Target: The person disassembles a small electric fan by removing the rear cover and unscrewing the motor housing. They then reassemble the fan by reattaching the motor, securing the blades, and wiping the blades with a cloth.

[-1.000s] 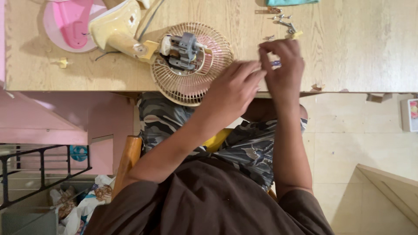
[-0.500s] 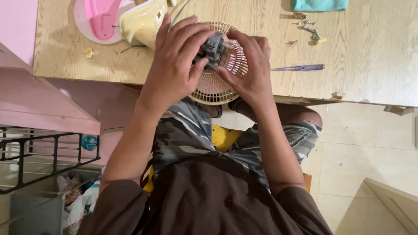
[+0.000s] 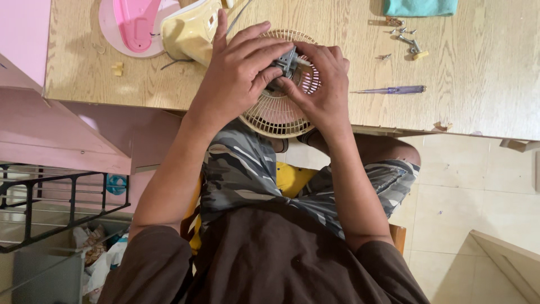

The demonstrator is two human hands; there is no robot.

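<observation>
A cream round fan grille point(image 3: 274, 115) lies at the near edge of the wooden table point(image 3: 484, 84), with a small grey metal motor point(image 3: 288, 59) on its middle. My left hand point(image 3: 239, 70) covers the grille's left half, its fingers closed on the motor from the left. My right hand point(image 3: 320, 90) grips the motor from the right with thumb and fingers. Most of the motor is hidden under the fingers. A cream fan housing point(image 3: 191, 31) sits just left of the grille.
A purple screwdriver point(image 3: 394, 89) lies right of my right hand, with several loose screws point(image 3: 406, 38) and a teal cloth point(image 3: 419, 7) beyond it. A pink fan base point(image 3: 132, 25) stands at the table's left. A black metal rack point(image 3: 50, 197) is on the floor below left.
Both hands came down from holding the screwdriver in the air onto the motor on the grille. The screwdriver now lies on the table to the right.
</observation>
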